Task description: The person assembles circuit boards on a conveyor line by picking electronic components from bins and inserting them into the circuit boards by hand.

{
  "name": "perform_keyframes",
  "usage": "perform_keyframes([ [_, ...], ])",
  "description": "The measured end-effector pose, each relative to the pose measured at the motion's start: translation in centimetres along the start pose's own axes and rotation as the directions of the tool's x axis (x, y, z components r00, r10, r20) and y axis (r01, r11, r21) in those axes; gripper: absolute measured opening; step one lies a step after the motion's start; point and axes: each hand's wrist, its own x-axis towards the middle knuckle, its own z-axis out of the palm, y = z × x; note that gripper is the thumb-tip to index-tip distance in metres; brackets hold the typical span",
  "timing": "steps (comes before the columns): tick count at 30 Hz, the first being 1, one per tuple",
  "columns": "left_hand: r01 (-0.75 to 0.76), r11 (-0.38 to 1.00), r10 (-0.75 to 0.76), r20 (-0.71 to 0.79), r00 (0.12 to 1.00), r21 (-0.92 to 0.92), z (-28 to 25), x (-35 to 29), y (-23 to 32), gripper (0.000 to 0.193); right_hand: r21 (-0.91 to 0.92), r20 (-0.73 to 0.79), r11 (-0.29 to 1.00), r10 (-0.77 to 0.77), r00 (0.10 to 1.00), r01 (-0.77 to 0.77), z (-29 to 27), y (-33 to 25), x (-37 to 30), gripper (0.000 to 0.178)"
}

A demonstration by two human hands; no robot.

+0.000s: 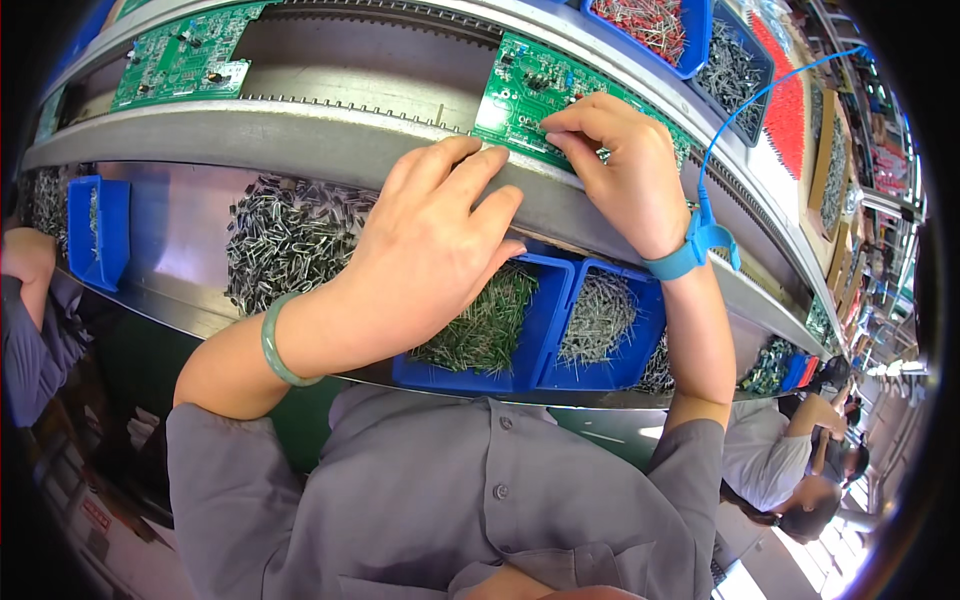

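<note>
A green circuit board (510,98) with small parts on it rests between the toothed rails of a conveyor. Over that board my right hand (635,170) has its thumb and forefinger pinched together close to the surface; whatever they hold is too small to make out. A blue strap with a coiled cord (703,165) circles the right wrist. My left hand (425,235) lies across the near metal rail (330,130), fingers apart with the tips by the board's near left corner, and nothing shows in it. Its wrist wears a pale green bangle (270,340).
Below the rail are a pile of leaded components (285,250), a blue bin of green-bodied parts (485,325) and one of pale parts (600,320). Another circuit board (180,60) sits farther left. Beyond the conveyor is a bin of red parts (650,25). Co-workers flank me.
</note>
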Motion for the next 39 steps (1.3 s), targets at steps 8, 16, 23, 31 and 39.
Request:
perform_keyframes([
  [8, -0.042, 0.999, 0.042, -0.030, 0.999, 0.015, 0.0, 0.1, 0.0, 0.037, 0.038, 0.068, 0.999, 0.004, 0.998, -0.007, 0.0, 0.4, 0.4, 0.011],
  [16, -0.044, 0.999, 0.045, -0.048, 0.998, 0.019, 0.1, 0.1, 0.0, 0.038, 0.094, 0.095, 0.996, -0.003, 0.995, -0.006, -0.1, 1.0, 0.5, 0.010],
  [23, -0.040, 0.999, 0.041, -0.048, 0.998, 0.023, 0.1, 0.1, 0.1, 0.038, 0.021, 0.130, 1.000, 0.002, 0.992, -0.005, -0.3, 0.8, 0.7, 0.010],
  [31, -0.044, 0.998, 0.046, -0.043, 0.998, 0.033, 0.0, 0.1, 0.0, 0.038, 0.050, 0.074, 0.998, 0.019, 0.997, -0.023, 0.4, 0.1, 1.0, 0.010],
  [39, -0.015, 1.000, 0.014, 0.034, 0.999, 0.018, -0.3, 0.1, 0.0, 0.041, -0.045, -0.010, 0.999, 0.023, 1.000, -0.024, 0.3, -0.5, 0.9, 0.017],
])
